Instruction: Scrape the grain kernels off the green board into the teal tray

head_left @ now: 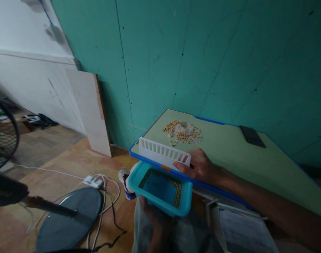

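The right hand (pixel 198 167) is closed on one end of a white slotted rack (pixel 160 154), thumb in front, at the near edge of the table (pixel 221 153). The rack stands upright along that edge, near the table's left corner; whether it rests on the top or is held just above it, I cannot tell.

Below the same edge of the table is a blue tub (pixel 186 198), held by the left hand (pixel 155 218) — the thumb is against its near side, the palm under it, and the other fingers are hidden. Small greenish grains (pixel 177 195) lie in a band along the edges of the tub's floor.

On the table, beyond the rack, lies a loose pile of tan beans (pixel 183 133) mixed with white grains (pixel 187 129). A dark flat object (pixel 252 136) lies at the table's far edge, well to the right of the pile.

Behind the table rises a green wall (pixel 176 52); to its left are a leaning board (pixel 92 109), a power strip (pixel 93 181) and a fan (pixel 71 219).
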`<control>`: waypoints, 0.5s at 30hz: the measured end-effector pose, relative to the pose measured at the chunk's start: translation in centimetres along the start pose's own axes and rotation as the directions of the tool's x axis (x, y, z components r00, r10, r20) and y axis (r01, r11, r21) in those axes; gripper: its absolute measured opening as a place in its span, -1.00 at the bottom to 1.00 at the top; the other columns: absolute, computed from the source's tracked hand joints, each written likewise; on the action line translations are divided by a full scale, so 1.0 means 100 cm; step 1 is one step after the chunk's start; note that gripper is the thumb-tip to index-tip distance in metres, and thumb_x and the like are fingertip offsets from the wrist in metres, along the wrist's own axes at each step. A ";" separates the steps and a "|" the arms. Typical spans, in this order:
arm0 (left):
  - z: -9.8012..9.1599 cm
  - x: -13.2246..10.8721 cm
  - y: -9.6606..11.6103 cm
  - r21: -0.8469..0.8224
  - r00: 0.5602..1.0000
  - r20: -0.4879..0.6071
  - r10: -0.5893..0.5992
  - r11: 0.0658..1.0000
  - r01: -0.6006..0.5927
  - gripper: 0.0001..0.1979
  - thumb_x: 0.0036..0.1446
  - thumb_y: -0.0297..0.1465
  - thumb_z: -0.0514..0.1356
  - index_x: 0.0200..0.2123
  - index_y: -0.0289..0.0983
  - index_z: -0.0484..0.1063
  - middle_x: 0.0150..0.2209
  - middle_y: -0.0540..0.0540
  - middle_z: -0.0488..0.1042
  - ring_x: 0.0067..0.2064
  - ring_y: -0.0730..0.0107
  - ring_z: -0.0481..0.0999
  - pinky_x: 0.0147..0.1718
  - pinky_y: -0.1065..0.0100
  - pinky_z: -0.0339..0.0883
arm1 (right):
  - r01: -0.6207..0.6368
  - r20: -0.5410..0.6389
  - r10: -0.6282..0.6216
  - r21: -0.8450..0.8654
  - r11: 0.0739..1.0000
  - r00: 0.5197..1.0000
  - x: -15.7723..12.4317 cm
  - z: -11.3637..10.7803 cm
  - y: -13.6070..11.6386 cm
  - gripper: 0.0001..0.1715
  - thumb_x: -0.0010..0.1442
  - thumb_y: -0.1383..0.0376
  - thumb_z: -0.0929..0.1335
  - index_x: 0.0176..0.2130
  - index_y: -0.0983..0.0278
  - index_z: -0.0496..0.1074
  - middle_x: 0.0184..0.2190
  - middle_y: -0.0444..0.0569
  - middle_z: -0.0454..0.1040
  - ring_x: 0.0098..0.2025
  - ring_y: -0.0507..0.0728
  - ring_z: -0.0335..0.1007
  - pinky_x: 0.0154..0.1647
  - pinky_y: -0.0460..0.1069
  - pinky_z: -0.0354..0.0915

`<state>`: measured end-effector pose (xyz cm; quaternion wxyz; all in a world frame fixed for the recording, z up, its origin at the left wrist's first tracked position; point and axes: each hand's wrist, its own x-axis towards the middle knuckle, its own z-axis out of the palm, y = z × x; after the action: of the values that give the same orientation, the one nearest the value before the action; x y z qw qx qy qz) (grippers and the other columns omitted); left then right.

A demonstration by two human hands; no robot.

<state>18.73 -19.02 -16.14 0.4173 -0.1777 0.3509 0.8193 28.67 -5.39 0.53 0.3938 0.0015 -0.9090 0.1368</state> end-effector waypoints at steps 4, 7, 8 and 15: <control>0.003 -0.002 0.002 -0.032 1.000 0.013 -0.025 0.999 0.025 -0.39 0.29 0.16 0.26 0.23 -0.07 0.56 0.05 -0.10 0.71 0.05 0.06 0.69 -0.08 0.14 0.65 | -0.026 0.000 0.026 -0.001 1.000 1.000 -0.001 0.001 0.001 -0.54 0.51 0.31 0.38 -0.46 0.24 0.37 -0.59 -0.22 0.35 -0.56 -0.03 0.23 -0.49 -0.04 0.07; 0.005 -0.003 0.002 -0.033 1.000 0.008 -0.009 0.999 0.009 -0.38 0.28 0.15 0.27 0.22 -0.09 0.58 0.10 -0.12 0.71 0.09 0.01 0.68 -0.06 0.10 0.65 | -0.148 -0.009 0.148 -0.027 0.989 0.989 -0.005 0.002 0.006 -0.50 0.52 0.24 0.38 -0.49 0.25 0.41 -0.58 -0.18 0.41 -0.55 0.00 0.31 -0.47 -0.04 0.13; 0.005 -0.003 0.002 -0.029 1.000 0.001 0.003 1.000 -0.003 -0.38 0.28 0.14 0.27 0.22 -0.11 0.58 0.11 -0.13 0.71 0.10 0.01 0.68 -0.06 0.10 0.65 | -0.194 -0.019 0.193 -0.036 0.980 0.981 -0.006 0.003 0.009 -0.47 0.53 0.21 0.38 -0.50 0.24 0.42 -0.58 -0.16 0.43 -0.55 0.01 0.32 -0.47 -0.04 0.14; -0.003 0.002 0.001 -0.014 1.000 0.011 0.014 1.000 -0.013 -0.45 0.28 0.17 0.28 0.16 0.00 0.60 0.19 -0.15 0.69 0.10 0.05 0.71 -0.05 0.10 0.65 | -0.493 -0.081 0.486 -0.128 0.861 0.870 -0.011 -0.005 0.043 -0.30 0.51 -0.09 0.34 -0.54 0.24 0.44 -0.59 -0.07 0.49 -0.53 0.07 0.37 -0.47 -0.02 0.13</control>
<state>18.56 -19.12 -16.40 0.4124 -0.1736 0.3442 0.8254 29.34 -1.19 -1.00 0.3661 -0.2607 -0.8777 0.1662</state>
